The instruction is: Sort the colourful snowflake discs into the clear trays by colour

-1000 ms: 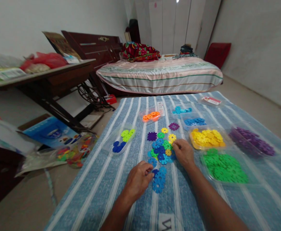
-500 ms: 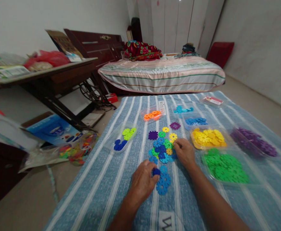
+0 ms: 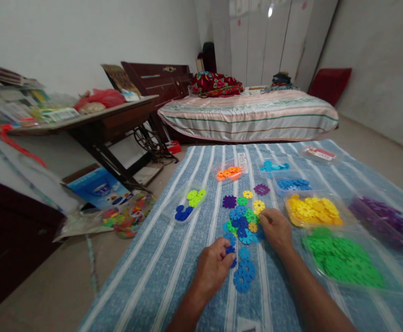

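Note:
Dark blue notched plastic discs (image 3: 230, 251) are pinched between the thumb and fingers of my left hand (image 3: 213, 265). Just to their right lies a small group of mid-blue discs (image 3: 244, 274) on the cloth. My right hand (image 3: 276, 228) is closed at the right edge of a mixed pile of blue, green and yellow discs (image 3: 239, 221). Its fingertips are pressed together beside the pile, and what they hold, if anything, is hidden. Above the pile lie yellow discs (image 3: 247, 194), a dark purple square piece (image 3: 229, 201) and a purple piece (image 3: 262, 189).
On the striped cloth (image 3: 146, 272), clear tubs hold yellow discs (image 3: 313, 210), green discs (image 3: 342, 258), purple discs (image 3: 388, 216), blue discs (image 3: 294, 184) and orange discs (image 3: 229, 173). A left tub (image 3: 177, 200) holds lime and dark blue discs. A bed (image 3: 249, 115) stands behind.
The view has shifted, so everything sits farther right and lower. More of the dark blue discs shows at my left fingertips. My right hand stays beside the pile.

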A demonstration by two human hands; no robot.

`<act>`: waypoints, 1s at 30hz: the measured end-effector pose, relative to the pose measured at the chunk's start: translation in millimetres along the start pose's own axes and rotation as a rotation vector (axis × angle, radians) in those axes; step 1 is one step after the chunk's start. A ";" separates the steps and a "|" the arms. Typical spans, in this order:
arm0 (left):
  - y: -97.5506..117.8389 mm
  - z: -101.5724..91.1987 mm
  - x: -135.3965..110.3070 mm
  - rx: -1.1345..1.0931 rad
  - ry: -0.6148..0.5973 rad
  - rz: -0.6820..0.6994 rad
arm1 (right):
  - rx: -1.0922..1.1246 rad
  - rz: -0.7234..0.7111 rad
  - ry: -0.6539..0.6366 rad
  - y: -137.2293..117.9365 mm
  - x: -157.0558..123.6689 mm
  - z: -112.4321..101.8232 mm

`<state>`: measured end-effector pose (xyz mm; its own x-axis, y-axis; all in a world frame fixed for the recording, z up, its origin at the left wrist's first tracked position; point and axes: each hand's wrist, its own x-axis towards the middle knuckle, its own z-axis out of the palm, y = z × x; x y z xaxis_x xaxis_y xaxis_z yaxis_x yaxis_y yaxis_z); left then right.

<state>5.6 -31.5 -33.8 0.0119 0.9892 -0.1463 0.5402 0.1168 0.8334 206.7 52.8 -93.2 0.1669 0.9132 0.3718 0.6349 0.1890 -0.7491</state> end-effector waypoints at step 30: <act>26.5 -147.9 99.6 1.197 0.125 -0.270 | 0.022 -0.005 0.023 -1.6 2.7 2.1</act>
<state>-103.3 83.3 52.5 -0.2648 0.9553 -0.1312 0.9438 0.2288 -0.2387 204.5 55.7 -92.1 0.1811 0.9036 0.3883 0.6192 0.2020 -0.7588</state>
